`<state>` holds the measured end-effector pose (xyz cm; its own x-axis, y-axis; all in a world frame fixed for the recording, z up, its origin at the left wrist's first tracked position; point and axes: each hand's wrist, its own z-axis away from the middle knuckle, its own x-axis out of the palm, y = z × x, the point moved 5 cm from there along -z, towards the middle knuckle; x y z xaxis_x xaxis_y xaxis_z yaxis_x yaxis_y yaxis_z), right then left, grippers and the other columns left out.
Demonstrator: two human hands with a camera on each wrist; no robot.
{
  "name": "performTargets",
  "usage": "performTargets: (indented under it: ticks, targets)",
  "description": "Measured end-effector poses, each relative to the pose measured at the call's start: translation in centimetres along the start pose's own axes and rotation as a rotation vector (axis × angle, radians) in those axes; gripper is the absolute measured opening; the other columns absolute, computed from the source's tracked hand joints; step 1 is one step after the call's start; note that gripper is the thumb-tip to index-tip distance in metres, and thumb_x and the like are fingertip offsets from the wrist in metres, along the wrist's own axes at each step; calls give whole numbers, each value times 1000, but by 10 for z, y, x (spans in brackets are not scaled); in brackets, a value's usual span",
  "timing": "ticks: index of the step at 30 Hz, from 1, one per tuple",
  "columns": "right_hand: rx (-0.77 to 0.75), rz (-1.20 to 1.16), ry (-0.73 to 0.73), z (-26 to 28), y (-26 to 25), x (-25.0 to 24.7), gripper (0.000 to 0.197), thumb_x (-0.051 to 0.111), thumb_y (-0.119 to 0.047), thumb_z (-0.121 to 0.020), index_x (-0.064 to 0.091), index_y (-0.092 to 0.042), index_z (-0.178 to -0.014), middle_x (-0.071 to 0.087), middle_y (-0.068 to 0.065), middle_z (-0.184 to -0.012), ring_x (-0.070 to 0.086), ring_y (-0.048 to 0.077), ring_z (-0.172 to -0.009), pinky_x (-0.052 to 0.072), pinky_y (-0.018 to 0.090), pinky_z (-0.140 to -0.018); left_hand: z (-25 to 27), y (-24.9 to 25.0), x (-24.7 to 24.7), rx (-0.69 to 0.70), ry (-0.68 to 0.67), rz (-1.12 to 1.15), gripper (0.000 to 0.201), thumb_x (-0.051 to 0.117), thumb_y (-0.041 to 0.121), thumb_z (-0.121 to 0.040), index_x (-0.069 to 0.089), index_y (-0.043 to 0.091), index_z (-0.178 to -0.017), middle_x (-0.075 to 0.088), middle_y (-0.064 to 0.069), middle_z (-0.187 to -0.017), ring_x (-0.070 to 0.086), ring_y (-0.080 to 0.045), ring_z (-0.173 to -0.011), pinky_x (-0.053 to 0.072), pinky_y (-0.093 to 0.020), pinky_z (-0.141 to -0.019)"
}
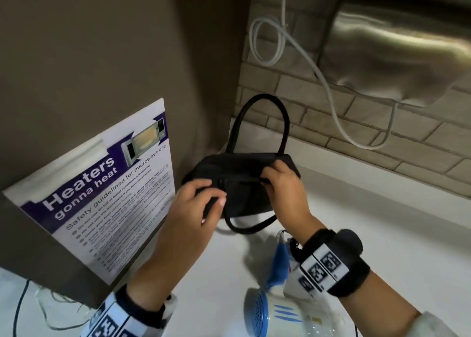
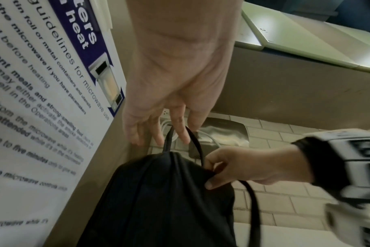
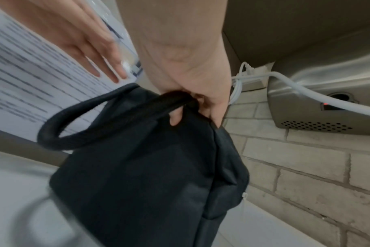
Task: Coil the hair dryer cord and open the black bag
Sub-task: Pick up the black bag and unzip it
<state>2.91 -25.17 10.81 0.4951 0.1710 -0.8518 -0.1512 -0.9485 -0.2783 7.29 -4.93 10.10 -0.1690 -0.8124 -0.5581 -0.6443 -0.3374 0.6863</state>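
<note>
Nearest the head camera: white-and-blue hair dryer [image 1: 275, 308] lying on white counter [image 1: 369, 209], grille end toward the viewer, partly under the right forearm; cord not clearly traceable. Just beyond it, black bag [image 1: 244, 183] sitting on the counter in the corner, close to the brown side panel and the brick-tile wall [image 1: 356, 112]. One handle loop [image 1: 262, 122] standing upright at the far side, other loop [image 1: 251, 225] drooping over the near edge toward the dryer

Right hand [image 1: 283, 186] at the bag's top right: fingers curled, pinching fabric and the near handle's root, thumb underneath; confirmed from right wrist view, fingers [image 3: 177, 117] hooked round the strap where it meets the bag [image 3: 148, 175]. Left hand [image 1: 201, 201] at the bag's top left in head view, thumb pressed on the fabric, fingers bent over the corner. Left wrist view shows same hand [image 2: 171, 100] with fingers straight and spread, hanging just above the bag [image 2: 163, 200], tips near the far handle, not gripping. Views disagree, so left hold cannot be told for sure. Bag mouth appears closed, zip line between the two hands

Background: microwave safety poster [image 1: 102, 191] taped to the brown panel at left; steel wall-mounted dryer unit [image 1: 397, 48] upper right; white cable [image 1: 328, 89] looped and hanging across the brick wall. Black wrist bands with coded markers on both forearms
</note>
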Motion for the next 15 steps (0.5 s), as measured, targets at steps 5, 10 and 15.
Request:
performTargets:
  ticks: [5,10,15]
  targets:
    - [-67,-165,-22,35,-27,-13,15,56,-10,-79,68,-17,-85,58,0,-91,56,14,-80,42,19,-65,-13,-1,-8,20,-43,-105,33,46,45,-87,68,32,-107,50,-2,-133,43,-20,-127,37,-40,-104]
    - [-129,-296,-112,51,-33,-3,15,55,-13,-79,66,-15,-89,49,-1,-103,53,11,-92,43,14,-81,-8,-28,-5,-171,-248,-129,42,49,49,-88,41,45,-129,64,1,-106,61,-22,-101,51,-42,-88]
    - [-6,-428,-471,50,-23,9,33,67,-55,-73,65,-29,-93,41,-4,-118,39,5,-118,30,12,-102,-2,-41,0,-357,-295,-118,52,55,52,-86,47,30,-132,66,-3,-108,61,-23,-103,47,-34,-88]
